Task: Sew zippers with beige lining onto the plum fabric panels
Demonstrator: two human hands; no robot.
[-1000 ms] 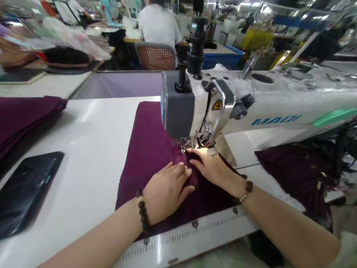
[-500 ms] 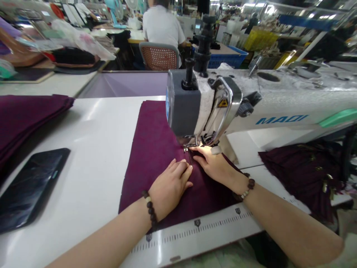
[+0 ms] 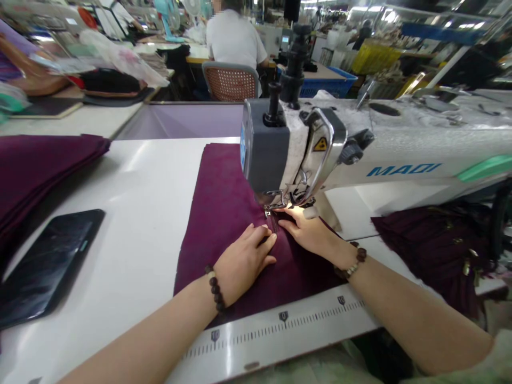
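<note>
A maroon cloth lies on the white table under the head of a white and grey sewing machine. My left hand lies flat on the cloth, fingers stretched toward the presser foot. On the other side of the seam my right hand presses the cloth down, its fingertips close to the foot. Both wrists wear bead bracelets. Neither hand grips anything.
A dark phone lies at the left on the table. A stack of maroon cloth sits at the far left, more dark cloth at the right. A ruler strip runs along the front edge. A person in white sits beyond.
The cloth has fed a little farther under the foot and both hands have slid forward with it. The view has shifted slightly.
</note>
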